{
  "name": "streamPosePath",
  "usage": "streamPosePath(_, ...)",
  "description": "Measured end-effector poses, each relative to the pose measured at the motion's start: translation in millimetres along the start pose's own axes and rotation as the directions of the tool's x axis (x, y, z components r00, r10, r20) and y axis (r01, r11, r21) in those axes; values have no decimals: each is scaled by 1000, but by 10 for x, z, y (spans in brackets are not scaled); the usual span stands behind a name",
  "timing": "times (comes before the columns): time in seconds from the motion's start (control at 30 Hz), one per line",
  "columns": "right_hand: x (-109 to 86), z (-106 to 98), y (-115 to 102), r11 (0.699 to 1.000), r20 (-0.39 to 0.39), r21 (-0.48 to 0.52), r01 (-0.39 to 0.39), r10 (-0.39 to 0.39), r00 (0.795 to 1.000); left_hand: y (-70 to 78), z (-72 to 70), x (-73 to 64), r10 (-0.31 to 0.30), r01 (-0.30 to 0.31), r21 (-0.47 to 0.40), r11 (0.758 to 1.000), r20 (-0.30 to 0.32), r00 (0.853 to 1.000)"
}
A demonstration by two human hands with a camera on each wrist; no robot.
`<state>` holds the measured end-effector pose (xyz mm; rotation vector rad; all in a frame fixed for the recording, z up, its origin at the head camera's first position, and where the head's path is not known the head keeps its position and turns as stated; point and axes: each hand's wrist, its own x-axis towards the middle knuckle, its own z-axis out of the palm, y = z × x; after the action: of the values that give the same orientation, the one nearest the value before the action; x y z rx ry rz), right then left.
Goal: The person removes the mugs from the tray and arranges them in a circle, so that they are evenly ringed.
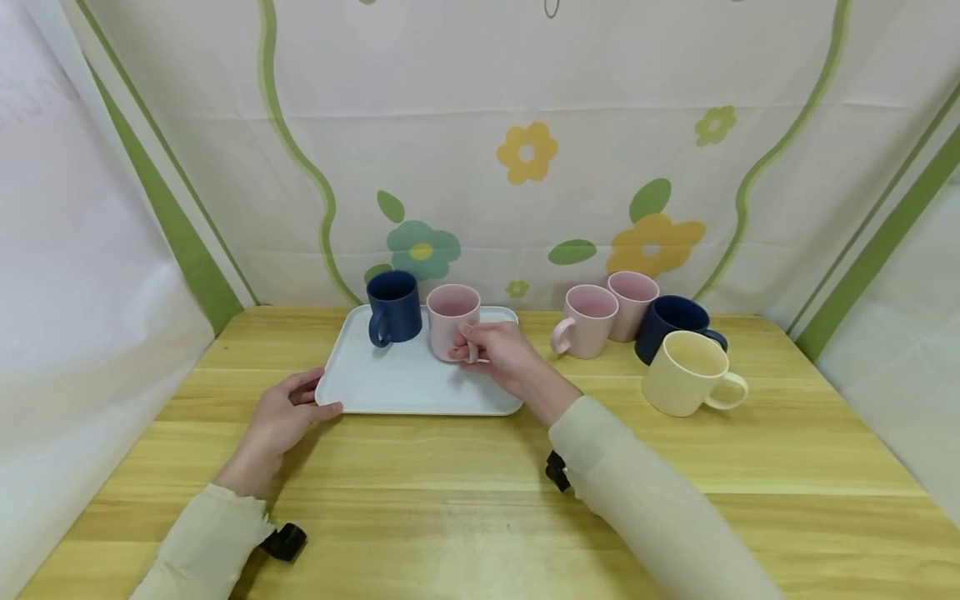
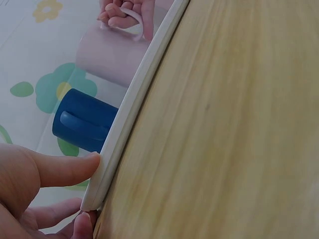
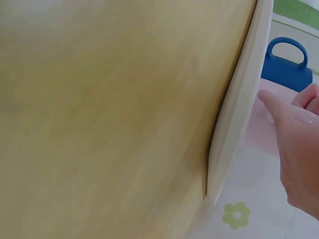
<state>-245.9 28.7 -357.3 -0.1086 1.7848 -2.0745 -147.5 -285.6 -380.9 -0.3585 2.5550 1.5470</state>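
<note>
A white tray (image 1: 405, 387) lies on the wooden table. My left hand (image 1: 288, 412) holds its near left corner, the thumb at the front rim and the fingers by the left side. In the left wrist view the thumb (image 2: 70, 168) presses the tray's edge (image 2: 132, 107). My right hand (image 1: 498, 350) pinches the handle of a pink mug (image 1: 448, 321), which stands upright at the tray's middle. To its left on the tray is a dark blue mug (image 1: 397, 312), handle facing the front. The right wrist view shows the right hand (image 3: 299, 144) beside the pink mug (image 3: 261, 129).
Right of the tray stand two more pink mugs (image 1: 588, 321), another dark blue mug (image 1: 671, 321) and a pale yellow mug (image 1: 682, 379), grouped close together. A flowered curtain (image 1: 450, 150) hangs behind the table's back edge. White cloth (image 1: 82, 250) flanks the table.
</note>
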Motion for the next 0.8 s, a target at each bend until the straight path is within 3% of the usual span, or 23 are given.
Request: streamPosePath(0.8,-799,-314,-207,994,-35,9,110,-109,993,6,10,-32,-1,1,-2,1000,4,1000)
